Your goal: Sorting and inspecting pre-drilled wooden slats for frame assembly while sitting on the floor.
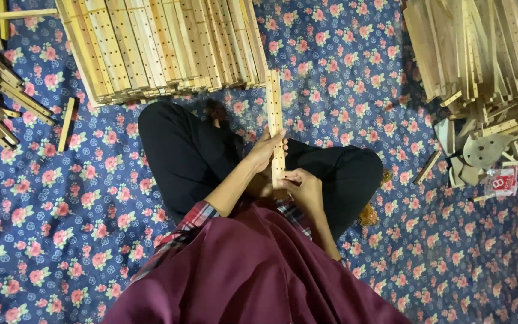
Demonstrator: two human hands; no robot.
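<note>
The left hand (265, 150) is closed around the middle of an upright perforated wooden slat (276, 120) over the lap, the right hand (303, 186) pinches its lower end, so one slat is in work while the large stack of slats (163, 45) beyond lies untouched.

Warm, even indoor light falls from above on the flowered cloth (49, 198), keeping its colours bright. The pale wooden strips (163, 45) at the top catch the most light, close to glare, and throw a dark shadow along their lower edge. The black trousers (187, 156) lose nearly all detail in shade. Focus is fair at the centre, where the strip (276, 120) reads clearly; the woodpile (481, 54) at right is softer, and the frame's edges bend slightly.
</note>
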